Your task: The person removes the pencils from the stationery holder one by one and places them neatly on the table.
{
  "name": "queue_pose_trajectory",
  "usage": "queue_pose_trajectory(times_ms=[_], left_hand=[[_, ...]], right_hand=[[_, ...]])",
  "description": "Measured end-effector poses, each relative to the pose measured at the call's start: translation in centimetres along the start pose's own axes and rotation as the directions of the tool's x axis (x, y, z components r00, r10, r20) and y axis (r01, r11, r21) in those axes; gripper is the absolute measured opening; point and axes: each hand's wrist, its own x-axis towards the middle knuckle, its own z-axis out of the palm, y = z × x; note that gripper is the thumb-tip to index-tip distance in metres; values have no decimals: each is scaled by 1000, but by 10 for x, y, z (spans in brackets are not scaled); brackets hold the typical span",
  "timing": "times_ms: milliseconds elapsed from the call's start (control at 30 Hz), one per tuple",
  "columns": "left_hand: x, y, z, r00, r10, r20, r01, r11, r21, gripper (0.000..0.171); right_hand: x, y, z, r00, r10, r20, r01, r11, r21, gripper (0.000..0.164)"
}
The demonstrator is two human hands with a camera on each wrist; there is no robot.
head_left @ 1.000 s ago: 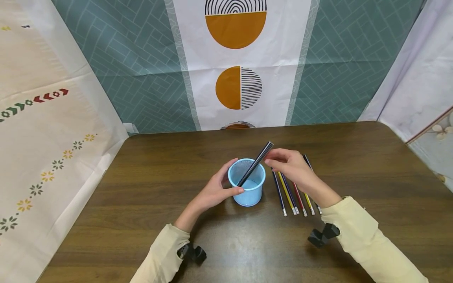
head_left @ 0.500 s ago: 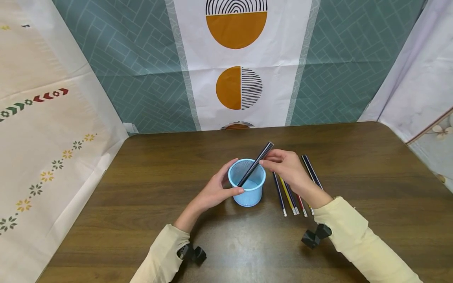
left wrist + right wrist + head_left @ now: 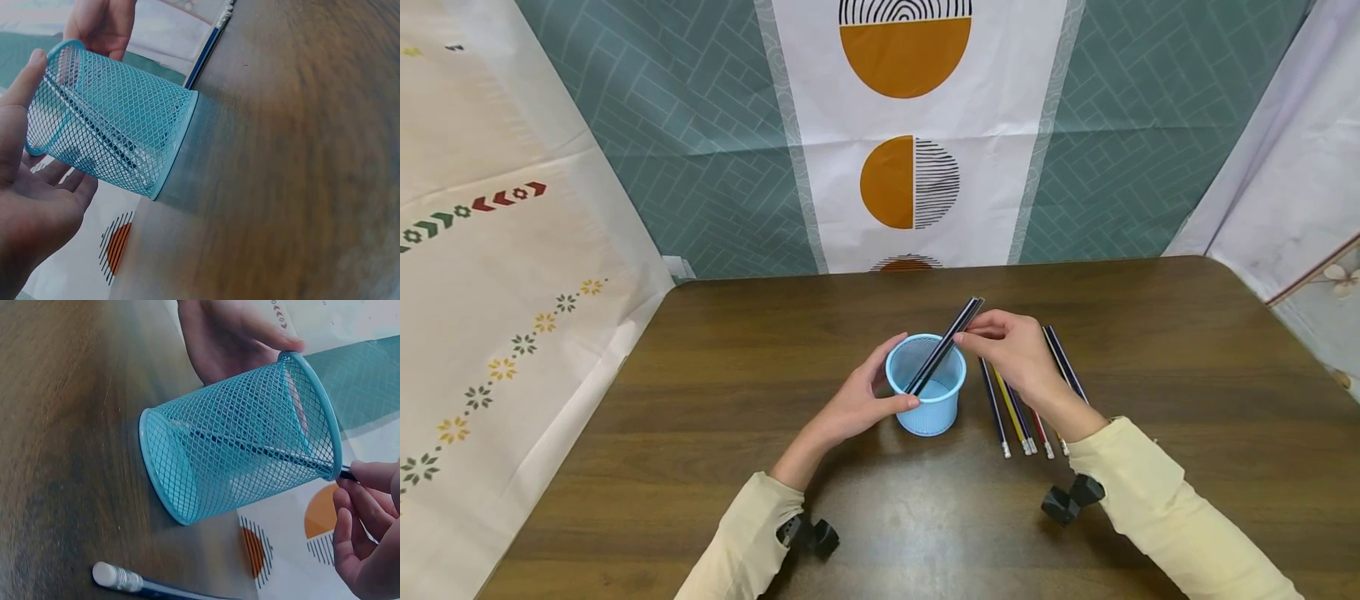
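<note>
A light blue mesh pencil cup (image 3: 927, 417) stands upright on the brown table. My left hand (image 3: 859, 398) holds it from the left, thumb at the near rim and fingers around the far side. Several dark striped pencils (image 3: 942, 353) lean inside the cup, their upper ends sticking out over its right rim. At that rim my right hand (image 3: 1018, 354) pinches a dark pencil (image 3: 348, 474) between thumb and fingers; its lower part runs down inside the mesh. How many pencils the fingers touch I cannot tell.
Right of the cup lies a row of pencils with white erasers toward me, among them a yellow pencil (image 3: 1011, 408) and a red pencil (image 3: 1042, 433). My right forearm covers part of the row. Patterned cloth (image 3: 722, 208) hangs behind the table (image 3: 760, 333).
My right hand has shifted left onto the leaning pencils, uncovering more of the pencils at the row's right end. The upper ends in the cup look slightly more spread. The left hand has stayed put.
</note>
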Motion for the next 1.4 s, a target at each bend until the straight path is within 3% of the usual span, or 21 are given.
queue_pose_trajectory(times_ms=[100,333,1033,1200,1400], left_hand=[[0,1,0,1000,-2,-1,2,1000,2,86],[0,1,0,1000,-4,-2,4,1000,1,84],[0,0,0,1000,7,-4,-7,1000,20,90],[0,1,1,1000,2,0,-2,1000,23,89],[0,1,1,1000,2,1,-2,1000,19,89]], right_hand=[[-1,-2,-3,1000,-12,2,12,1000,-28,24],[-2,-5,-8,999,-36,36,33,996,83,23],[-12,-17,-28,994,-113,9,113,993,39,22],[-13,-17,-27,984,-178,0,178,981,79,20],[-16,-21,-25,957,-284,-60,288,954,78,18]])
